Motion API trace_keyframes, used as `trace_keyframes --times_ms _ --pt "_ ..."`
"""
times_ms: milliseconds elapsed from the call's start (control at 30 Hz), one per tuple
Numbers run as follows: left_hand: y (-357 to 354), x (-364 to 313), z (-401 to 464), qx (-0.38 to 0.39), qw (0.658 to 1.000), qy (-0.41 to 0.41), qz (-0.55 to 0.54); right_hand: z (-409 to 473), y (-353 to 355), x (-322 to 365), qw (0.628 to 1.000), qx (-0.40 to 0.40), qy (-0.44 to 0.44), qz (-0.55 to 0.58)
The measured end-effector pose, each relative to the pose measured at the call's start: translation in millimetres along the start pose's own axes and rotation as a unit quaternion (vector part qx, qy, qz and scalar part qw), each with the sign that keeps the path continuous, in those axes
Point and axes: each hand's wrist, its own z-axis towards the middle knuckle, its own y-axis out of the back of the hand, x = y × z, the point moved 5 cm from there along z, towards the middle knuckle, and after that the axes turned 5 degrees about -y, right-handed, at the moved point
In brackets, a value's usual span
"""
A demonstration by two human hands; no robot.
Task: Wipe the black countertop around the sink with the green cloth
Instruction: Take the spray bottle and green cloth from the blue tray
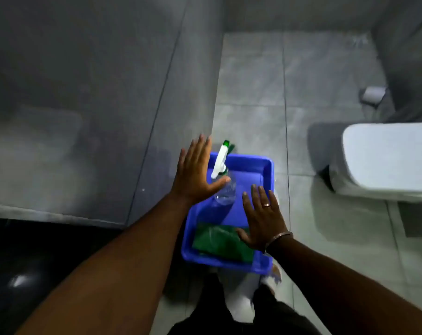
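A folded green cloth (219, 243) lies in the near end of a blue plastic tray (268, 165) on the grey tiled floor. A clear spray bottle (225, 187) with a white and green trigger head lies in the tray too. My left hand (195, 172) hovers flat over the tray's left edge, fingers spread, holding nothing. My right hand (263, 218), with a ring and a bracelet, is spread above the tray; its thumb reaches over the cloth's right edge. The black countertop (31, 257) shows at lower left. No sink is in view.
A white toilet (383, 160) stands at the right, with a toilet roll (373, 94) on the wall beyond it. A grey tiled wall (84, 93) fills the left. My legs and white shoes (241, 303) are below the tray.
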Motion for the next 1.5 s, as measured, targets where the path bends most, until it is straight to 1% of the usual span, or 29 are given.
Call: trace_keyframes --times_ms 67,133,200,267,400,533,633,700,800,900,967,1033,1100,1167,1200,1233,1367,1433,1500 --pt "-22 11 10 0.002 0.997 0.014 -0.079 7 -50 5 0.997 0.075 -0.011 0.003" --pt "-36 18 15 -0.013 0.987 0.029 -0.160 11 -93 14 0.990 0.138 0.007 0.006" --pt "-55 25 21 -0.034 0.969 0.047 -0.239 24 -129 26 0.987 0.160 0.027 0.013" --pt "-62 27 29 -0.071 0.954 0.035 -0.290 39 -146 35 0.986 0.159 0.038 0.020" --pt "-72 27 41 -0.140 0.935 0.010 -0.326 59 -169 51 0.985 0.161 0.060 0.012" --pt "-80 25 41 -0.155 0.925 0.017 -0.346 69 -174 58 0.980 0.186 0.056 0.030" --pt "-82 20 47 -0.147 0.919 0.011 -0.366 71 -177 58 0.972 0.227 0.042 0.047" --pt "-84 18 50 -0.144 0.916 0.003 -0.374 72 -180 56 0.961 0.264 0.026 0.082" --pt "-85 18 52 -0.143 0.913 0.012 -0.382 76 -179 46 0.932 0.313 -0.012 0.183" --pt "-81 20 51 -0.139 0.898 0.028 -0.417 78 -167 20 0.882 0.335 -0.101 0.316" --pt "-77 17 52 -0.128 0.896 0.031 -0.424 78 -148 -5 0.841 0.307 -0.173 0.409" --pt "-66 11 51 -0.127 0.892 0.026 -0.433 75 -118 -28 0.811 0.263 -0.222 0.474" --pt "-51 3 54 -0.137 0.883 0.024 -0.449 69 -85 -45 0.779 0.247 -0.236 0.526" --pt "-31 -6 60 -0.142 0.868 0.027 -0.474 61 -49 -60 0.736 0.233 -0.243 0.587" --pt "-21 -10 63 -0.140 0.861 0.028 -0.489 58 -31 -68 0.713 0.215 -0.247 0.620" --pt "-10 -15 67 -0.137 0.855 0.029 -0.499 56 -12 -76 0.690 0.186 -0.251 0.653" --pt "31 -34 76 -0.127 0.852 0.012 -0.508 52 55 -103 0.574 0.050 -0.266 0.773" --pt "47 -45 81 -0.107 0.848 -0.001 -0.518 54 86 -110 0.532 0.008 -0.252 0.808" --pt "58 -57 84 -0.088 0.844 -0.016 -0.528 57 116 -111 0.504 -0.022 -0.227 0.833"
